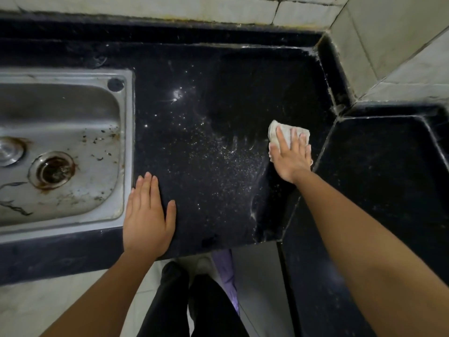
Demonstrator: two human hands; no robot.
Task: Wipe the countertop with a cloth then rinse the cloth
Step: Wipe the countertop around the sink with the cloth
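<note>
Pressure from straight fingers [281, 139] of the right hand [290, 158] on the cloth [288, 131] should sweep evenly across tabletop [218, 76] speckles [213, 154] to their left, left hand [148, 215] braced flat.

Most of the cloth [273, 133] lies hidden under the right grip [290, 159]; only its far and side edges show. The left grip [145, 215] lies flat, its palm hidden against the surface [206, 178]. The sink [127, 142] is cut off by the left edge, as is a round metal piece [8, 152] in it. A purple thing [227, 271] below the surface's front edge is partly hidden and too unclear to name
</note>
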